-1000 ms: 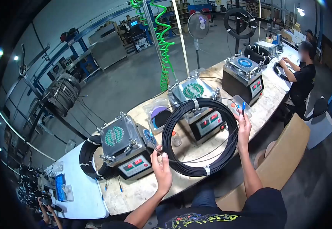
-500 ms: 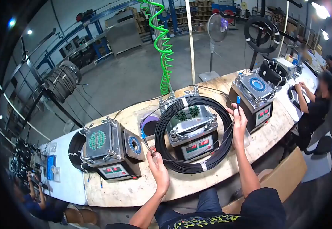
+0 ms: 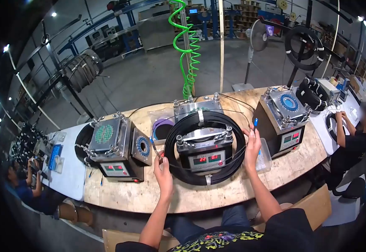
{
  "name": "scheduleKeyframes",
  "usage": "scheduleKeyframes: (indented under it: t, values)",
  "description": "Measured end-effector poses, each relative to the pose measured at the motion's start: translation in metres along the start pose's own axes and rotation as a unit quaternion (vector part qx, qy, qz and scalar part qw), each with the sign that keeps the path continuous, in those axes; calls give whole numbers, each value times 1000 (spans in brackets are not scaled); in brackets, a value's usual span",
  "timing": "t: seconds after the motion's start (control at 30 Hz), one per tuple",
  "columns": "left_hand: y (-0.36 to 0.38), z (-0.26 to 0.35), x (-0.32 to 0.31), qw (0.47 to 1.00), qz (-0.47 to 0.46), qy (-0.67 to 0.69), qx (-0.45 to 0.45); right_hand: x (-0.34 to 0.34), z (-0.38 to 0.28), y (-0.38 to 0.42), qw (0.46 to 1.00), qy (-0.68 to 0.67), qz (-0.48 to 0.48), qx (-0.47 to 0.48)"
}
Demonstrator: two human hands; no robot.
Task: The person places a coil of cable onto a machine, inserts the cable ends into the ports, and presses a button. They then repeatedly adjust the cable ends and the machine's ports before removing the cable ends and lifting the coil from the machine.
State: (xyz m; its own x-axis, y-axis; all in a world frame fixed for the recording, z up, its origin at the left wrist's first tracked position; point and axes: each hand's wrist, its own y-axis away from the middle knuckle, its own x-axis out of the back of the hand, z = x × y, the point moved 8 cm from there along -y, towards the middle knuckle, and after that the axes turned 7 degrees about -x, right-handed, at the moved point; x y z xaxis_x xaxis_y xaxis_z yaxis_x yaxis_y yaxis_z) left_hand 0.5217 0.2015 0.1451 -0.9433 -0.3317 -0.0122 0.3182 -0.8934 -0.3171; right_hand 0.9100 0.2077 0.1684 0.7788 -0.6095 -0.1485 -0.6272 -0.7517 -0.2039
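A coil of black cable (image 3: 175, 168), bound with white tape, stands tilted in front of the middle machine (image 3: 208, 160), whose red digits show through the ring. My left hand (image 3: 163, 173) is at the coil's left side, fingers closed on a cable end with a blue tip (image 3: 151, 140). On the right side, my right hand (image 3: 252, 147) pinches the other cable end, its blue tip (image 3: 256, 122) pointing up above the fingers.
Similar machines stand at left (image 3: 111, 147) and right (image 3: 281, 122). A purple ring (image 3: 162, 128) lies behind the coil, a clear tray (image 3: 265, 157) beside my right hand. A green spiral hose (image 3: 189, 54) hangs behind. Co-workers (image 3: 353, 134) sit at both far sides.
The view has shifted. The coil sits lower around the middle machine's front, and both hands have moved slightly with it, still holding the cable ends.
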Motion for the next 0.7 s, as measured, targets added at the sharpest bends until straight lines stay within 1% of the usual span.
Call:
scheduleKeyframes:
  t: [0.07,0.1,0.2,0.23,0.33,0.37,0.47,0.5,0.6,0.63,0.7]
  values:
    - [0,-9,5,996,24,80,21,1,-3,-1,1000,-3,-12,-4]
    - [1,2,9,997,61,56,5,1,1,-3,999,-30,-24,-5]
    - [5,1,16,989,88,106,61,5,6,-5,998,-29,-49,8]
    - [2,-9,16,975,91,189,73,6,7,-6,998,-33,-55,-2]
    - [-6,-30,15,947,94,288,103,8,7,-8,996,-32,-72,-33]
    - [-9,-32,16,945,76,307,88,9,5,-8,997,-38,-65,-30]
    - [-15,-41,18,936,45,333,105,16,17,-11,998,-51,-29,6]
    - [-15,-42,20,936,37,326,124,20,17,-9,999,-43,-24,-2]
    - [-21,-50,20,925,65,341,156,25,13,-4,998,-44,-46,-10]
    - [-24,-50,19,924,51,346,153,27,10,-5,998,-49,-47,-11]
    - [-25,-52,20,912,56,371,166,29,5,-9,997,-60,-49,-13]
